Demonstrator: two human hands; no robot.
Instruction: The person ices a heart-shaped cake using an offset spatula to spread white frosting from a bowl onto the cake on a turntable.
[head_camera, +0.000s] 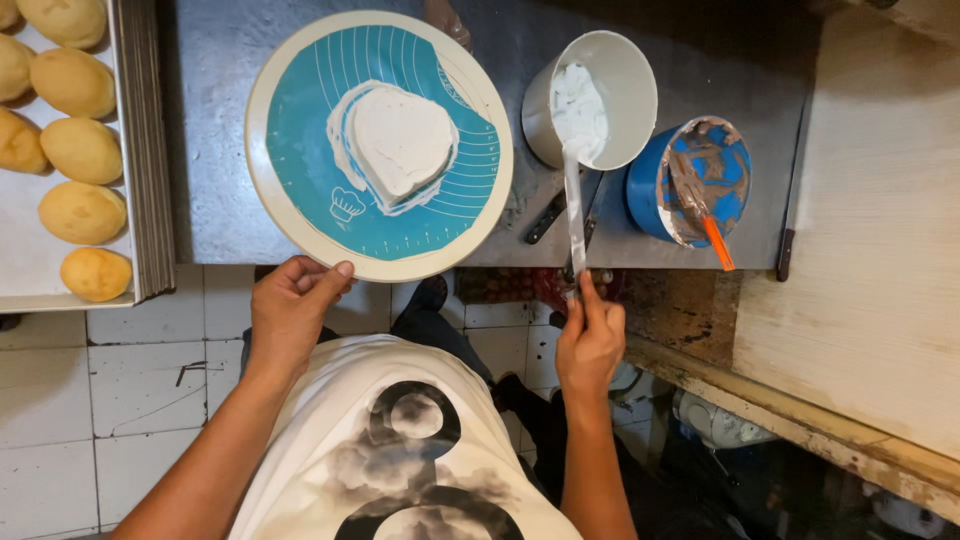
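Left hand (292, 308): fingers curled on the near rim of the round turntable (275, 120); thumb on top, a light hold rather than a clamp.
Right hand (590, 340): closed round the handle of the long palette knife (574, 205), blade tip buried in the white tub of cream (600, 95).
Cake (400, 140): heart-shaped, white-coated, sitting near the middle of the teal mat (300, 110) on the turntable.
Overhang risk: the turntable's near edge juts past the steel desk (220, 60); pressing down at my left hand could, in my judgement, tip it.
Drip risk: a loaded blade carried across the gap may shed cream on the desk.
Knock risk: the blue tub (645, 195) with its orange-handled tool (716, 240) stands just beside the white tub; a wide swing could strike it.
Tray of buns (70, 150): well apart at the left, no concern.
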